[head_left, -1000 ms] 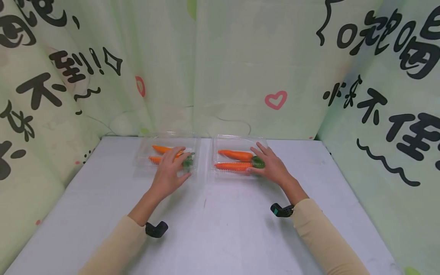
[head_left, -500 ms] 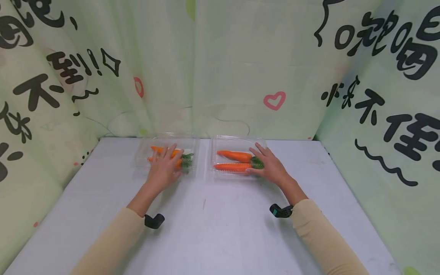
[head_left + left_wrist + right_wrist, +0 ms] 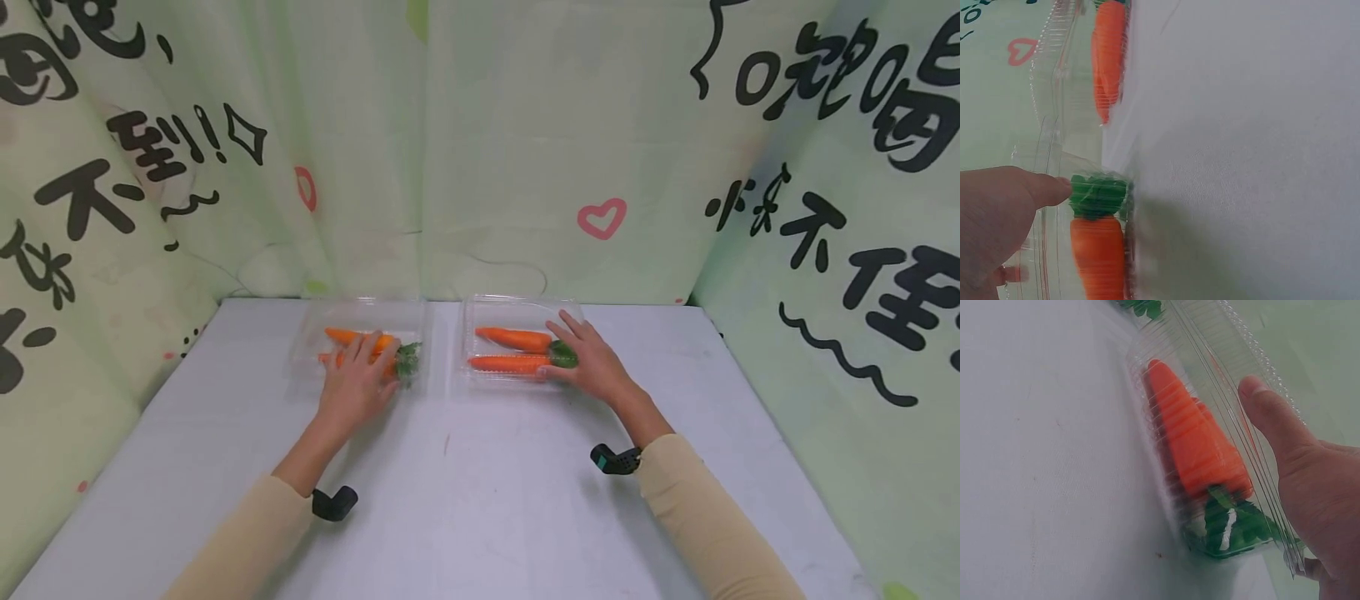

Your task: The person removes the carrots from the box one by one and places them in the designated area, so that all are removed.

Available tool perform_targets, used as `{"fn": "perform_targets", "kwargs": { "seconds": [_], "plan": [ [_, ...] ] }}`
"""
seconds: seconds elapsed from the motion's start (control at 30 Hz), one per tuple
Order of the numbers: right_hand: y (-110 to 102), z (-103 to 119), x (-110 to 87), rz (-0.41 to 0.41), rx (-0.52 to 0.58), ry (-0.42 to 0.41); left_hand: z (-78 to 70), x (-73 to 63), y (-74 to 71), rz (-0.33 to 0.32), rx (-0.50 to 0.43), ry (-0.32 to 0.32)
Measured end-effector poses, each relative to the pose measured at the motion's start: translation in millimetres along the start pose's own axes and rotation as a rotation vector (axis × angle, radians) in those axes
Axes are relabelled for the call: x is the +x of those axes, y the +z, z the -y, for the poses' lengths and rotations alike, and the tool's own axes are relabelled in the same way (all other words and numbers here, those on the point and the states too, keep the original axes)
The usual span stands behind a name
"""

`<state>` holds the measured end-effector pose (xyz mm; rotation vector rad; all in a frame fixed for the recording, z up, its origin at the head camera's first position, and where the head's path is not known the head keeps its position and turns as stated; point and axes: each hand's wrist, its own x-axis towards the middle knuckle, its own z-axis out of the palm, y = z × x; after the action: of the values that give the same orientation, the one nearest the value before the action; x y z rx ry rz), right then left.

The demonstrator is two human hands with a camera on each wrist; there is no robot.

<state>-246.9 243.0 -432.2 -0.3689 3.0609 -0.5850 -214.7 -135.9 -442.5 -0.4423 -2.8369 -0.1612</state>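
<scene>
Two clear plastic boxes sit side by side near the table's far edge. Inside the left box (image 3: pixel 412 317) lie two toy-like carrots (image 3: pixel 342 335) with green tops (image 3: pixel 407 358). My left hand (image 3: pixel 351 385) rests over this box, fingers stretched across it and partly hiding the carrots. In the left wrist view, the thumb (image 3: pixel 1050 189) lies by the leafy end. The right box (image 3: pixel 491 315) holds two more carrots (image 3: pixel 508 364), leaves toward the right. My right hand (image 3: pixel 600 367) spreads across that box's right end; its thumb (image 3: pixel 1266 412) lies along the rim in the right wrist view.
A white-covered table (image 3: pixel 480 492) extends in front of both boxes. Pale green curtains (image 3: pixel 510 150) with black writing and red hearts rise behind and on both sides. A narrow gap separates the boxes. Black wrist cameras (image 3: pixel 333 503) sit on both wrists.
My left hand has moved left from the leafy end to the middle of its box, and the fingers have come down flatter. The left box has shifted slightly left and nearer. My right hand stays put.
</scene>
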Motion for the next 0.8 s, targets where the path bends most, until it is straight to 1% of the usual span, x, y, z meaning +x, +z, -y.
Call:
{"fn": "perform_targets", "kwargs": {
  "seconds": [0.17,0.4,0.53,0.67,0.8],
  "plan": [
    [-1.0,-1.5,-1.1,0.000,0.001,0.011,-3.0,-5.3,-0.2,0.001,0.001,-0.004],
    [-0.7,-1.8,-0.9,-0.004,-0.016,0.012,-1.5,-11.0,-2.9,-0.008,-0.022,0.010],
    [-1.7,-0.5,-0.6,0.001,-0.020,0.016,-1.2,-12.4,-5.1,-0.025,-0.035,0.018],
    [-2.1,0.8,-0.1,0.008,-0.023,0.016,-5.7,-10.0,-8.4,-0.048,-0.096,0.059],
    [-1.5,1.5,0.3,0.013,-0.021,0.006,-17.2,-5.3,-13.3,-0.056,-0.176,0.107]
  ]
}}
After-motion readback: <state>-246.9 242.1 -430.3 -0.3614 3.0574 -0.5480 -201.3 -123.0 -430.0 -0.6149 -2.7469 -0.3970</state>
